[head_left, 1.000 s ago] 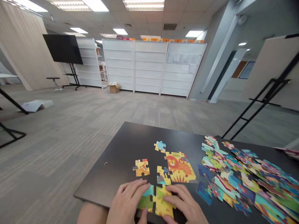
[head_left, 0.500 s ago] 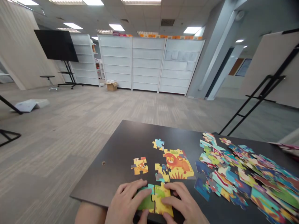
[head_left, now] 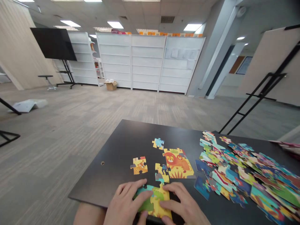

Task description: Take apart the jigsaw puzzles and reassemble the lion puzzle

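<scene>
White shelving units are lining the far wall of a carpeted office room, with a cardboard box sitting at their foot and a wall screen on a stand off to the left. A black easel frame is standing at right. Closest to the camera, a dark table is carrying the jigsaw work. The left hand is pressing on a teal-green jigsaw piece, and the right hand is pressing on a yellow jigsaw piece. Both pieces are lying at the table's near edge. The gap between them has closed, and they are now butting together. Left fingers are held together on the piece; right fingers are slightly apart, and the thumbs are mostly hidden. Above them, a lion section and a cheetah piece are lying apart on the table, and a loose pile of jigsaw pieces is spreading to the right. No brand or readable writing is showing anywhere.
</scene>
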`<action>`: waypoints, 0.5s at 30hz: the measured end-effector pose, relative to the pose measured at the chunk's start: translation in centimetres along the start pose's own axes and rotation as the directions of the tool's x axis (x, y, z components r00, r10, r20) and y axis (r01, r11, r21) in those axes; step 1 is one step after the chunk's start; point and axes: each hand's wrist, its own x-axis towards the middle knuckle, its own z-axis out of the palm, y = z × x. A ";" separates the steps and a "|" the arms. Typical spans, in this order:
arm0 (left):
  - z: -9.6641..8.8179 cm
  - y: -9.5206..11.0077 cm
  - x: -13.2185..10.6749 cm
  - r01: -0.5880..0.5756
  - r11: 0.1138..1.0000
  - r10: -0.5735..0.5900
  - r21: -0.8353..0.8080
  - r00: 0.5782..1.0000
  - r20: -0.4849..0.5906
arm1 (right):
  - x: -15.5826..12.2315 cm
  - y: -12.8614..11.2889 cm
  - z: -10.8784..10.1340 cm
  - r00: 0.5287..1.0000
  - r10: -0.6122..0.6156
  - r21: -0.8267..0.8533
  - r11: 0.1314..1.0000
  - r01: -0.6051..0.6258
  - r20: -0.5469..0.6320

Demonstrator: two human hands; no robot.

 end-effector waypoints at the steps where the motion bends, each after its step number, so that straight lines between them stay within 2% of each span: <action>1: 0.0 -0.1 -0.1 -0.006 1.000 0.006 0.003 1.000 0.009 | -0.1 0.0 0.0 1.000 -0.007 0.002 1.000 0.007 0.002; 4: 0.2 -0.3 -0.3 -0.015 1.000 0.015 0.010 0.999 0.039 | -0.4 -0.2 -0.2 0.999 0.016 0.029 0.999 -0.015 -0.028; 9: 0.8 -0.5 -0.7 -0.016 1.000 0.016 0.015 0.999 0.030 | 0.2 0.5 -1.6 0.978 0.164 0.051 0.986 -0.158 -0.131; 11: 1.1 -0.5 -0.8 -0.013 1.000 0.012 0.028 1.000 0.011 | 1.2 1.2 -2.6 0.981 0.170 0.012 0.985 -0.169 -0.093; 15: 1.5 -0.7 -0.8 -0.015 0.998 0.017 0.064 0.999 -0.035 | 4.5 2.8 -4.4 0.988 0.135 -0.019 0.991 -0.134 0.078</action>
